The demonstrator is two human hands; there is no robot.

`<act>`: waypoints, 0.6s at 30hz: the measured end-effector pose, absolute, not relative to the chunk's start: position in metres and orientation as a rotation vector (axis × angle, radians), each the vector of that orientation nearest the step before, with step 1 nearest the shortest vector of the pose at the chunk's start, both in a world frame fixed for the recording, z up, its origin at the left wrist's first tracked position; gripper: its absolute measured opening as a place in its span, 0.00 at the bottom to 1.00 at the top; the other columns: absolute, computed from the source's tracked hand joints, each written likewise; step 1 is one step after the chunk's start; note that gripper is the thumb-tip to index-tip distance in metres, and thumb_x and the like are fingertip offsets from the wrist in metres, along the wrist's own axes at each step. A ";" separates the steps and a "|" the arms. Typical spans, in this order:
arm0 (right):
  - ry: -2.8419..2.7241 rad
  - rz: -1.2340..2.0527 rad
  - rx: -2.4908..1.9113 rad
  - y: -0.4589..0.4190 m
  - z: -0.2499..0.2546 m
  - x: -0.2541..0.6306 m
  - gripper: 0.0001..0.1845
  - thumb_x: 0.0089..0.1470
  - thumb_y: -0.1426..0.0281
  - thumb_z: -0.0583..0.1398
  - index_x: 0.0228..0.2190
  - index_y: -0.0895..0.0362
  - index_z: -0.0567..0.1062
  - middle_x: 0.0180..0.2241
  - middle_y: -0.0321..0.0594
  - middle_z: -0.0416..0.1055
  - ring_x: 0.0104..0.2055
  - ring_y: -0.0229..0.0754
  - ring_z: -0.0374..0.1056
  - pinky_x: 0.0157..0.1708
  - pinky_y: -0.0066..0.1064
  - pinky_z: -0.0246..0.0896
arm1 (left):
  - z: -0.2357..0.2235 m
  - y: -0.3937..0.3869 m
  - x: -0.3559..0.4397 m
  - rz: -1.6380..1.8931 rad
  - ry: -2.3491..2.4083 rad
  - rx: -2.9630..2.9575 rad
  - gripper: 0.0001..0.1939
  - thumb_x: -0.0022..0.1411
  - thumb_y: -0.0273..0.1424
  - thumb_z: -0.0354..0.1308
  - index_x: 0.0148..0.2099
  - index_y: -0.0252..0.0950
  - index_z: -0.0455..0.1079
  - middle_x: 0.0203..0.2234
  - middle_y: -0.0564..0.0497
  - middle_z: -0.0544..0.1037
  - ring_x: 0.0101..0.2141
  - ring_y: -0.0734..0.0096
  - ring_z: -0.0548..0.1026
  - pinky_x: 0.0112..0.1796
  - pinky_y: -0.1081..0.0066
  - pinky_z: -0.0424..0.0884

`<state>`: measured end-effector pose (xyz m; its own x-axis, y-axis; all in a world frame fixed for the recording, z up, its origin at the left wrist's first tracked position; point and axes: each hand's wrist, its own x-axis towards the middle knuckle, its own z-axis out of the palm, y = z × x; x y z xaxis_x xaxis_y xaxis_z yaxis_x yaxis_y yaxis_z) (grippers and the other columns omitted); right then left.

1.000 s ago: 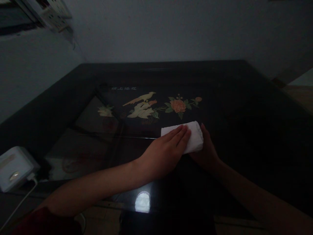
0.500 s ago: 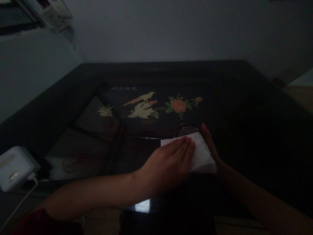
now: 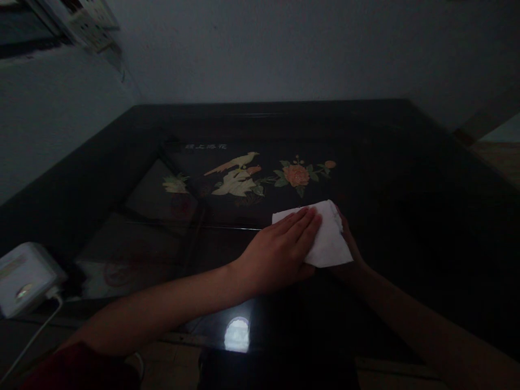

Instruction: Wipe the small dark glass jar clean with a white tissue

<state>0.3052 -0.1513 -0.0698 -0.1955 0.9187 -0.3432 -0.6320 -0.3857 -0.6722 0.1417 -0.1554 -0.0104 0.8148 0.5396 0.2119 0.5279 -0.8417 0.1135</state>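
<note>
My left hand (image 3: pixel 280 252) is on a white paper tissue (image 3: pixel 331 238), its fingers close together and pressed flat over the sheet's left part. Behind the tissue's right edge is my right hand (image 3: pixel 350 238), with its fingers mostly hidden. The round, dark-rimmed thing that showed at my right hand a moment ago is now covered by the tissue. Both hands are above the near half of a glossy black table (image 3: pixel 406 179).
The tabletop bears a bird decoration (image 3: pixel 239 161) and a pink flower decoration (image 3: pixel 296 175). A white box-shaped device (image 3: pixel 28 276) with a white cable (image 3: pixel 36 336) stands at the left edge. Power sockets (image 3: pixel 91 30) are up at the left, against the wall (image 3: pixel 284 49).
My left hand and the tissue have moved slightly up and away from me. The tissue now covers the round, dark-rimmed thing and more of my right fingers.
</note>
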 end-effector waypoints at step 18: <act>-0.360 1.937 -0.849 -0.151 -0.057 0.310 0.25 0.49 0.47 0.58 0.29 0.56 0.79 0.25 0.39 0.78 0.29 0.43 0.76 0.34 0.32 0.72 | 0.004 -0.175 0.142 0.343 0.755 2.969 0.34 0.61 0.39 0.53 0.61 0.17 0.56 0.60 0.31 0.62 0.62 0.54 0.60 0.60 0.62 0.61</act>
<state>0.3095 -0.1512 -0.0573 -0.3013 0.8604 -0.4110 -0.6556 -0.5000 -0.5659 0.1420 -0.1746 0.0043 0.8554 0.4778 0.2001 0.4647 -0.8785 0.1111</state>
